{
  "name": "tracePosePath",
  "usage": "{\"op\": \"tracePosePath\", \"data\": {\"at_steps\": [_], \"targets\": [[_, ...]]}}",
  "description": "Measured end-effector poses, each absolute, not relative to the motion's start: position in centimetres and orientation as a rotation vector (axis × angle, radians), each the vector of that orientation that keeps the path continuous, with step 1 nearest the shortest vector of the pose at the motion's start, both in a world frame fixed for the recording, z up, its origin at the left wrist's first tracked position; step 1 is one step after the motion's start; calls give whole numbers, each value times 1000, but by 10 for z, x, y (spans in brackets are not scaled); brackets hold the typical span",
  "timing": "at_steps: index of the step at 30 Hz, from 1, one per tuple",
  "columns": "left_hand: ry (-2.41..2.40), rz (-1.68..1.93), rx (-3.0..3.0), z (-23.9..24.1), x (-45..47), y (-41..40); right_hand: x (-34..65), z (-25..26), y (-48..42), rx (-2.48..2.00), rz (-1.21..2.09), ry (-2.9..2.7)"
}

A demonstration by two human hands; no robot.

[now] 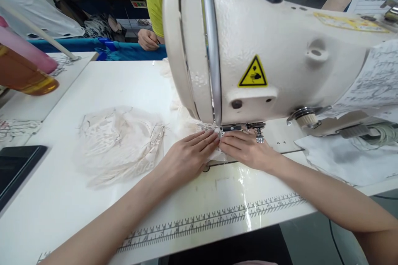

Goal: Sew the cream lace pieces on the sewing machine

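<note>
My left hand (192, 153) lies flat on a piece of pale lace fabric (219, 156), fingers stretched toward the needle area of the sewing machine (273, 58). From the other side my right hand (248, 150) meets it, with bent fingertips gathered on the same lace just in front of the presser foot. Its thumb is hidden. The machine head covers the needle and part of the cloth behind. Left of my left hand, a crumpled heap of sheer cream lace (121, 145) with loose threads rests on the white table (124, 78).
A printed ruler (208, 221) runs along the table's front edge. At left are a dark phone-like device (18, 169), an amber container (27, 76) and a pink bottle (31, 49). White cloth (351, 161) lies right. A person in yellow (155, 6) is behind the machine.
</note>
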State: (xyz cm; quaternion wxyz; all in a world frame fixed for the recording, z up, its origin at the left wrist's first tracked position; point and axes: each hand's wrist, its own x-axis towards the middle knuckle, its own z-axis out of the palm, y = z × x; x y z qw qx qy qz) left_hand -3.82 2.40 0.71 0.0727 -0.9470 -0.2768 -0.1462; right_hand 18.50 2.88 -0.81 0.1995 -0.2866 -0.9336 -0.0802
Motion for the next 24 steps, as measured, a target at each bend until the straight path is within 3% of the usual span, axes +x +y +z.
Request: {"op": "tracePosePath", "data": {"at_steps": [11,24], "targets": [[-884,-441,-2822,7,-39,26,175,-5,21,-812,-380,-2554],[-991,-401,-2707,5,-28,14,186,-7,25,-824,-162,-2560]]}}
